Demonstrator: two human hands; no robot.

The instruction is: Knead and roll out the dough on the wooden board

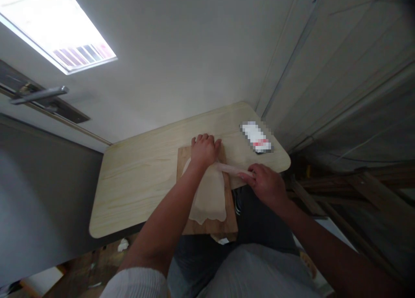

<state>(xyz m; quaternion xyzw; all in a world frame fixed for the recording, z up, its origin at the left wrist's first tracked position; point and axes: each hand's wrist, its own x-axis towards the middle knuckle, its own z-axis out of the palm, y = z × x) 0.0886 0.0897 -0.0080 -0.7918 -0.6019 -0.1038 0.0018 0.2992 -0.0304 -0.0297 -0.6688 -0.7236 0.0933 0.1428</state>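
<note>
A pale, thin sheet that looks like rolled dough (209,198) lies on a wooden board (231,211), its near edge wavy. My left hand (204,149) rests palm down at the far end of the sheet, fingers stretched forward and slightly apart, thumb to the right. From under its palm side a pale, slender stick (231,169) like a rolling pin runs out to the right. My right hand (264,183) has its fingers closed around the right end of this stick. The stick's left end is hidden beneath my left hand.
The board lies across the near edge of a light wood table (139,172) and overhangs it toward my lap. A phone-like object, blurred out (256,136), sits at the right. A door with a metal handle (42,95) stands behind; wooden slats (356,185) are at the right.
</note>
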